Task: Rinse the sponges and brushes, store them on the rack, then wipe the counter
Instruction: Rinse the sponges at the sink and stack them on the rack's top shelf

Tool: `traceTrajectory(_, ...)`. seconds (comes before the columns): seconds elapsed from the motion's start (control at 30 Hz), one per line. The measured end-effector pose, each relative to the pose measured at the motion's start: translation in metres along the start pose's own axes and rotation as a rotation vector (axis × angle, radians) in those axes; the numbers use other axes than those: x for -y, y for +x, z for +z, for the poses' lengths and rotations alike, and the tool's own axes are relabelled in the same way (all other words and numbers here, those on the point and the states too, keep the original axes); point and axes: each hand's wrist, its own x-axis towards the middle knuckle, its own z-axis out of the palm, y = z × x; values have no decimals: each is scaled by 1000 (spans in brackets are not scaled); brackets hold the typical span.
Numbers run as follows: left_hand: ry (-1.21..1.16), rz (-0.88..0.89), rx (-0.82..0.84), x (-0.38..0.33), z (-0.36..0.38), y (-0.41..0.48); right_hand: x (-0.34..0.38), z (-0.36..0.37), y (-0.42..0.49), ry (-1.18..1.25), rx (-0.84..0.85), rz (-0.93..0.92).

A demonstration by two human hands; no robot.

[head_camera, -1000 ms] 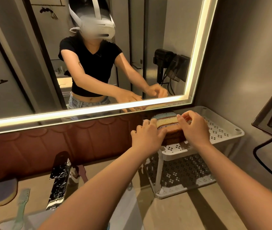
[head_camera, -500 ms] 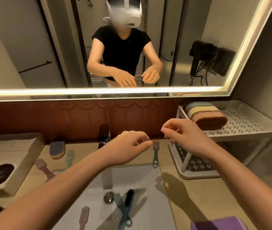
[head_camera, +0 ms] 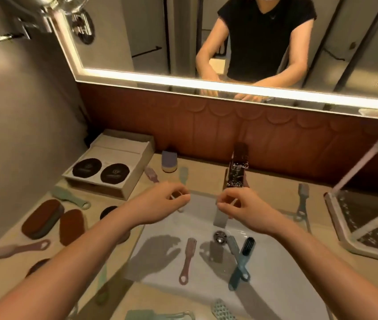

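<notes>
My left hand [head_camera: 169, 202] and my right hand [head_camera: 236, 204] hover side by side over the white sink [head_camera: 275, 285], just in front of the chrome faucet [head_camera: 236, 172]. Both have loosely curled fingers and hold nothing. In the basin lie a pink brush [head_camera: 189, 255] and a blue brush with black bristles [head_camera: 243, 257], crossed over a pale blue one [head_camera: 233, 244]. Two brown sponges [head_camera: 42, 218] lie on the counter at the left. A purple and yellow sponge [head_camera: 169, 163] stands by the back wall. The white rack [head_camera: 344, 218] is at the right edge.
A beige box [head_camera: 114, 167] with two dark round pads sits at the back left. More brushes lie on the counter: a green one [head_camera: 70, 197], a pink one [head_camera: 19, 249] and a grey-blue one [head_camera: 302, 199] right of the faucet. A lit mirror runs above the counter.
Both hands left the stacked sponges on the rack's top shelf and drew back empty over the sink. The view swung left and down, so the rack now sits at the right edge.
</notes>
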Motion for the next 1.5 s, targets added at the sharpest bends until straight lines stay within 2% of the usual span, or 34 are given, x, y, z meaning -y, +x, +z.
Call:
traceTrajectory(0.37,-74,-519,-98,147,17,-6,34,117,95,-170,206,20)
traceTrajectory(0.47,-42,-679,-191,177,36,1,36,134,120,-250,245,49)
traceTrajectory(0.57,-26,-768,-317,192,54,13,31,143,145,-347,249,63)
traceTrajectory(0.7,-12,-740,-431,206,76,29,17,144,179,-385,192,101)
traceTrajectory(0.83,197,-656,-506,222,98,31,4,141,212,-425,189,166)
traceTrajectory(1.03,200,-612,-748,233,112,37,0,138,267,-549,134,197)
traceTrajectory(1.23,165,-676,-715,236,111,41,-4,154,311,-624,284,301)
traceTrajectory(1.37,202,-656,-725,241,116,42,-6,158,325,-623,357,368)
traceTrajectory(1.5,184,-667,-712,243,117,42,-7,161,323,-692,343,343)
